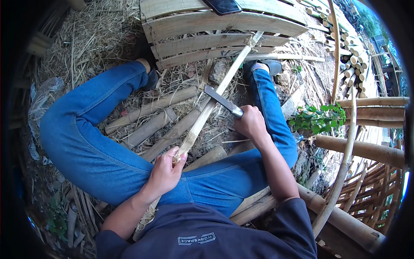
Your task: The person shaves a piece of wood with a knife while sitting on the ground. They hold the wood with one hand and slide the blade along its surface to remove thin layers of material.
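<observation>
A long, pale split bamboo strip [210, 106] slants from my lap up to the slatted wooden crate, its far end against the slats. Near its lower end, my left hand [167, 169] is closed round the strip, where frayed fibres show. My right hand [252, 124] grips the handle of a knife [223, 102] with a broad, dark blade and a metal ferrule. That blade lies across the strip around its middle, pointing up and to the left. Most of the knife's handle is hidden inside my fist.
The wooden crate [224, 22] stands ahead, with a dark phone [223, 6] on top. Bamboo pieces [151, 110] lie between my legs among shavings. Cut bamboo poles [351, 64] are stacked at the far right. A leafy plant [319, 119] and bamboo rails [360, 151] stand at my right.
</observation>
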A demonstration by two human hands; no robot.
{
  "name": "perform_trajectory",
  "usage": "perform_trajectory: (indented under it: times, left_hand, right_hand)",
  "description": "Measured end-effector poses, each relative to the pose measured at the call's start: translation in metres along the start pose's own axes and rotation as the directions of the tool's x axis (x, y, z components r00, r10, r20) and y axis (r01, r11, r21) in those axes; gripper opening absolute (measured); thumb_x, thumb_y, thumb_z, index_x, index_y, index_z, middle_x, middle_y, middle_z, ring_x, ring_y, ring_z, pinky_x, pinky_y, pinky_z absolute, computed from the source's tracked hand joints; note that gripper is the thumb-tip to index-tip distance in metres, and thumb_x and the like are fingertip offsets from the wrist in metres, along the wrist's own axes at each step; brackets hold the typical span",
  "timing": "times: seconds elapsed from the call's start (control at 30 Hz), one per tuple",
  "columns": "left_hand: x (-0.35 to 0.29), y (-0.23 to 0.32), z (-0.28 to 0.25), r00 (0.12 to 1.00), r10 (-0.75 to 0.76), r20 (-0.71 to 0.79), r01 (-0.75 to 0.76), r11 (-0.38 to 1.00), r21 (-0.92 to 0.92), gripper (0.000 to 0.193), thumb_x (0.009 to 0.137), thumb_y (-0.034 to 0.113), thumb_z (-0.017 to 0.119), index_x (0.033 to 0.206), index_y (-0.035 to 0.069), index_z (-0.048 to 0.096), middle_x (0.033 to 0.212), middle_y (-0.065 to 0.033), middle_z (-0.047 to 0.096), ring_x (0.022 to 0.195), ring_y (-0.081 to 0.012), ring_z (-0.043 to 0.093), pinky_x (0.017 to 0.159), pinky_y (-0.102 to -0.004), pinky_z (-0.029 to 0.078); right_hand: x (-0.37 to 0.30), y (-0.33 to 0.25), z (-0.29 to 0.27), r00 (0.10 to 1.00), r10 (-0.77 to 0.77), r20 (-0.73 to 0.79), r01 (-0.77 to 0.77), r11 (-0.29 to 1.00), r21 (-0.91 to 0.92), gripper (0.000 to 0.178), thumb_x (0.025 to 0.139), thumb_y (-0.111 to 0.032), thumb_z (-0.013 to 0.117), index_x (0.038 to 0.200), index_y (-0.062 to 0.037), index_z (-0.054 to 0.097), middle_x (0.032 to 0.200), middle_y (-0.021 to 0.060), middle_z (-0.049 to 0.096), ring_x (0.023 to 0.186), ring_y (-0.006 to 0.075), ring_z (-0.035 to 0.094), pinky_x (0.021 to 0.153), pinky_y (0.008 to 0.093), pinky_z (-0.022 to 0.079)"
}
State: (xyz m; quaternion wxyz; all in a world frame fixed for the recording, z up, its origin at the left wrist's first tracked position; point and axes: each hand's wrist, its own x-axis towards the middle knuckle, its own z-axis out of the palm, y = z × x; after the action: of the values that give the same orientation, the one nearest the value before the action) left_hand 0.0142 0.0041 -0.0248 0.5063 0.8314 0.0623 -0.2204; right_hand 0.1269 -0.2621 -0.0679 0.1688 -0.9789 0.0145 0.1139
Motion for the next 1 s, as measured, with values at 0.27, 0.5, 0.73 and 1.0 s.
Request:
perform_trajectory:
  times: [0.27,0.5,0.73,1.0]
  left_hand:
    - [0.004,-0.013,0.000,0.996,-0.062,0.068,0.069,0.993,-0.095,0.041,0.096,0.026,0.059,0.112,-0.012,0.057,0.057,-0.0116,0.057,0.051,-0.0168,0.058,0.049,-0.0320,0.045]
    - [0.002,-0.010,-0.001,0.982,-0.120,0.147,0.145,0.974,-0.173,0.049,0.097,0.030,0.058,0.120,-0.012,0.053,0.058,-0.0065,0.057,0.052,-0.0100,0.055,0.048,-0.0281,0.044]
    - [0.003,-0.011,-0.002,0.967,-0.146,0.209,0.201,0.942,-0.269,0.054,0.097,0.033,0.058,0.125,-0.013,0.049,0.060,-0.0025,0.054,0.052,-0.0080,0.052,0.048,-0.0260,0.043]
    - [0.002,-0.010,-0.004,0.971,-0.130,0.200,0.183,0.943,-0.279,0.033,0.096,0.031,0.059,0.101,-0.002,0.058,0.062,-0.0004,0.053,0.055,-0.0056,0.047,0.049,-0.0265,0.039]
  right_hand:
    - [0.013,0.004,0.005,0.998,-0.065,-0.001,0.065,0.998,0.006,0.021,0.069,-0.010,0.061,0.086,-0.0021,0.071,0.077,0.0270,0.065,0.081,0.0422,0.065,0.080,0.0485,0.053]
    - [0.016,0.019,0.010,0.992,0.022,0.126,-0.063,0.941,0.334,0.034,0.083,-0.020,0.068,0.067,0.0072,0.055,0.058,0.0239,0.054,0.054,0.0359,0.058,0.058,0.0428,0.045]
    - [0.023,0.022,0.003,0.998,0.005,0.067,-0.023,0.964,0.265,0.030,0.084,-0.020,0.067,0.070,0.0054,0.060,0.060,0.0233,0.058,0.058,0.0371,0.062,0.060,0.0432,0.047]
    - [-0.003,-0.005,0.013,0.964,-0.265,-0.007,0.264,0.957,0.124,0.017,0.073,-0.017,0.065,0.079,-0.0025,0.071,0.073,0.0246,0.064,0.073,0.0418,0.065,0.075,0.0469,0.054]
